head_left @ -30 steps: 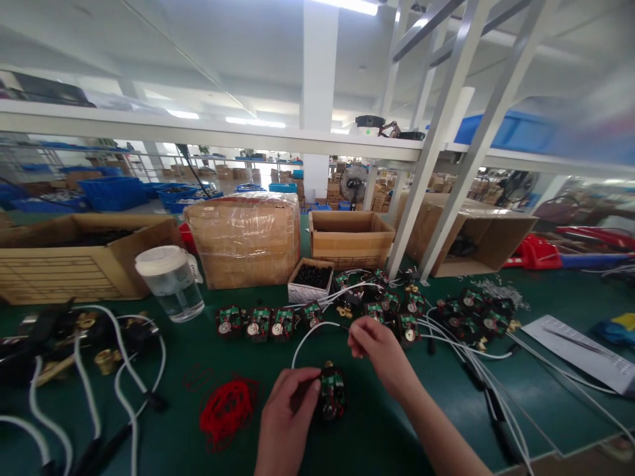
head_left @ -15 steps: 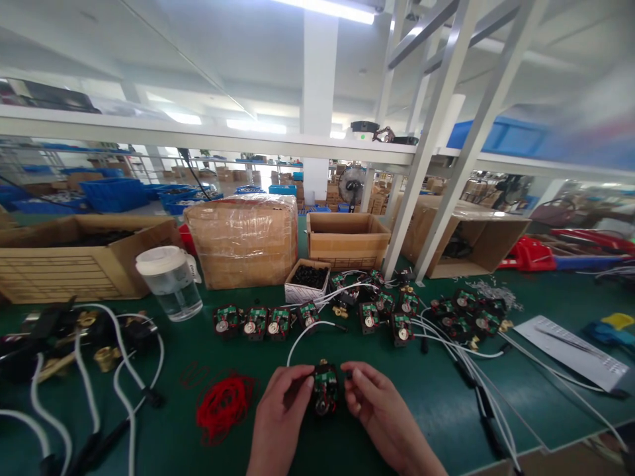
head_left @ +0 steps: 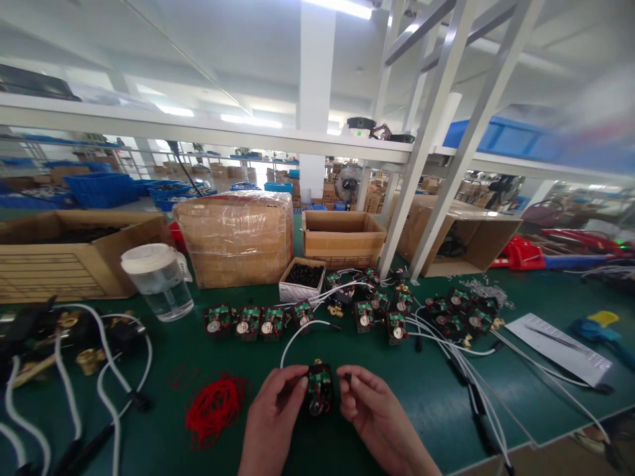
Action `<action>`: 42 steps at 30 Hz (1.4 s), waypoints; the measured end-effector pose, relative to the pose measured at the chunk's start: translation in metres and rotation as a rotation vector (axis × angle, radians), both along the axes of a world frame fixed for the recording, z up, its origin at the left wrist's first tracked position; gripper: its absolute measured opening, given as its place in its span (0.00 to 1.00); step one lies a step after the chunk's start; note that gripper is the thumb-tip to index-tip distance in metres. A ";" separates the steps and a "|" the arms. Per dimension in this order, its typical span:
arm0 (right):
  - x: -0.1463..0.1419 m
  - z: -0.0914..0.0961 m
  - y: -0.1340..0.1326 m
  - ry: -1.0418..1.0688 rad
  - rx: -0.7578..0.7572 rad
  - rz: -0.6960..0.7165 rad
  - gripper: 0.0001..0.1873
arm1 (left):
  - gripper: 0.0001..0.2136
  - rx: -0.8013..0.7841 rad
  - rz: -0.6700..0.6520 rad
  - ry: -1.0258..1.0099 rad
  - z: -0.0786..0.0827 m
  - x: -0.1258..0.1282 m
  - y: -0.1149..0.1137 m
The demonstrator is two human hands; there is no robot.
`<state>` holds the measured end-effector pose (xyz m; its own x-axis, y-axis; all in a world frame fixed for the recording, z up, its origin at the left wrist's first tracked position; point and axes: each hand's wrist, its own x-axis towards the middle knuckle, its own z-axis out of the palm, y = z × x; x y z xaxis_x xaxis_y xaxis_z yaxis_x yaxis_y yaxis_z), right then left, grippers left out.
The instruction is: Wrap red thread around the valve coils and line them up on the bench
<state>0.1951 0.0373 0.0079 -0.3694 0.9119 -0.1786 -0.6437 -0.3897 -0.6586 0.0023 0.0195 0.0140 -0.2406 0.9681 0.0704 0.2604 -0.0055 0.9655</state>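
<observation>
A small black housing with a green circuit board (head_left: 320,389) faces up on the green mat, a brass fitting at its top and a white cable running from it. My left hand (head_left: 274,410) grips its left side between thumb and fingers. Just to its right, apart from the housing, my right hand (head_left: 370,403) pinches a small black part (head_left: 347,378), mostly covered by the fingertips. Beyond the hands stand several similar board assemblies (head_left: 248,322). Left of my left hand lies a tangle of thin red wires (head_left: 215,408).
Cabled brass-and-black units (head_left: 67,330) lie at the left, near a lidded water jug (head_left: 157,283). A small box of black parts (head_left: 302,277) sits before cardboard boxes (head_left: 235,241). White cables (head_left: 469,377) and tweezers on a white sheet (head_left: 555,350) are at the right.
The whole view has shifted slightly, so the scene appears a little further left. Both hands keep nearly the same pose around the housing, with the same grips.
</observation>
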 end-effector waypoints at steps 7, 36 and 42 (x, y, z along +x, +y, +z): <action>-0.004 -0.007 -0.001 -0.261 0.202 -0.007 0.16 | 0.14 -0.012 -0.009 0.003 -0.003 -0.001 -0.001; -0.031 -0.027 -0.018 -0.829 0.550 -0.424 0.12 | 0.12 0.014 -0.074 -0.003 -0.005 0.009 -0.009; -0.010 0.005 -0.003 -0.892 0.586 -0.076 0.08 | 0.13 0.060 -0.055 0.000 -0.011 0.007 -0.006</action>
